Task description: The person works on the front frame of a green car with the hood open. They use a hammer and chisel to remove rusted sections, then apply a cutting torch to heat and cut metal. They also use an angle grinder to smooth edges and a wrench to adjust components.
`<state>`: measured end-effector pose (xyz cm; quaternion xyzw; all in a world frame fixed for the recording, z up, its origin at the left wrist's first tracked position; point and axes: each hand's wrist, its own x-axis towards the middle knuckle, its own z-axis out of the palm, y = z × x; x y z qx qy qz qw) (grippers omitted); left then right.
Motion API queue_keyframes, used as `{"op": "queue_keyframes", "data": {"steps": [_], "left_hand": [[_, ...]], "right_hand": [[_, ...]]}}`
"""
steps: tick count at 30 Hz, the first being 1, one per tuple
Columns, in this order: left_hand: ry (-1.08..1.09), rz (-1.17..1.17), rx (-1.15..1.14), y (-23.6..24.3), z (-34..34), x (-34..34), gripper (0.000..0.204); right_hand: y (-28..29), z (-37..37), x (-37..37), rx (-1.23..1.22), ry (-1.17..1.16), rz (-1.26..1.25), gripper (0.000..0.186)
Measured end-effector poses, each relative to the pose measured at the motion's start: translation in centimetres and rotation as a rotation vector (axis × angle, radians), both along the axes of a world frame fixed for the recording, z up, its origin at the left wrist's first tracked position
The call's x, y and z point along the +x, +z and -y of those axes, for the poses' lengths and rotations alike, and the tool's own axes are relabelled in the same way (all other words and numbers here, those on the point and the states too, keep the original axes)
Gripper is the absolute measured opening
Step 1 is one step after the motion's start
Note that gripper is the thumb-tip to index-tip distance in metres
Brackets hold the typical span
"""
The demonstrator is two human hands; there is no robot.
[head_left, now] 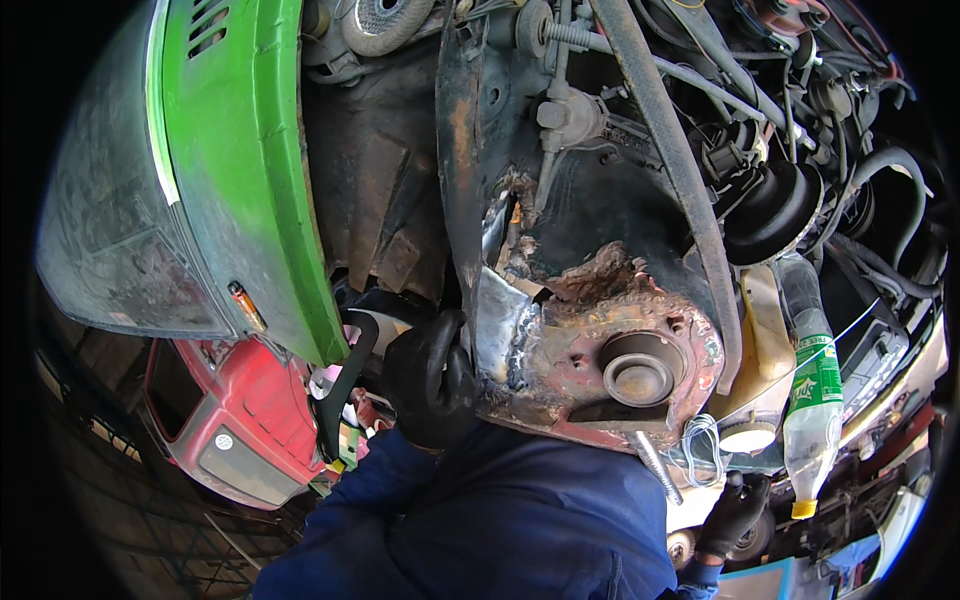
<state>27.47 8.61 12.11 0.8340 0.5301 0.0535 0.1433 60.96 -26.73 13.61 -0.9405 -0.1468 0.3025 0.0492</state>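
Left hand: black-gloved left hand (428, 388), knuckles upward, beside the near left edge of the rusted mount (570, 385); fingers curled in, though I cannot tell whether they clamp on anything.
Left arm: blue sleeve (385, 475) bent, reaching in from the near side.
Right hand: black-gloved right hand (735, 512), low at the near right, well apart from the mount; fingers look bent, but their grip is too dark to tell.
Rusted mount: near the middle, just right of the left hand, with a round metal cup (640, 378) set in it.
Bare metal patch: one shiny grey patch (503, 325) along the mount's left side, its edges rough.
Bottle: one clear plastic bottle (815, 440), green label, yellow cap toward the near side; contents unclear.
Reservoir: one yellowed tank (763, 340) left of the bottle, white cap on; level unclear.
Coil: one loop of thin pale line (700, 452) beside the tank's cap.
Vehicles behind: one red vehicle (240, 410), left, beyond the green body panel (235, 150).
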Motion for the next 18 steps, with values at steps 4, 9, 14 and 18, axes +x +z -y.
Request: {"op": "queue_keyframes", "data": {"steps": [4,9,14,18], "left_hand": [[-0.001,0.008,0.008,-0.04,-0.05,0.01,0.039],[-0.004,0.002,-0.001,0.05,-0.19,0.03,0.04],[-0.015,0.007,-0.001,0.2,-0.23,0.13,0.042],[-0.017,0.008,-0.016,0.26,-0.19,0.04,0.043]], "right_hand": [[-0.02,0.05,0.08,-0.013,0.013,-0.003,0.019],[-0.21,0.4,0.16,-0.009,0.015,0.001,0.019],[-0.43,0.74,0.18,0.007,0.027,0.011,0.02],[-0.46,0.85,0.14,0.012,0.002,0.006,0.022]]}}
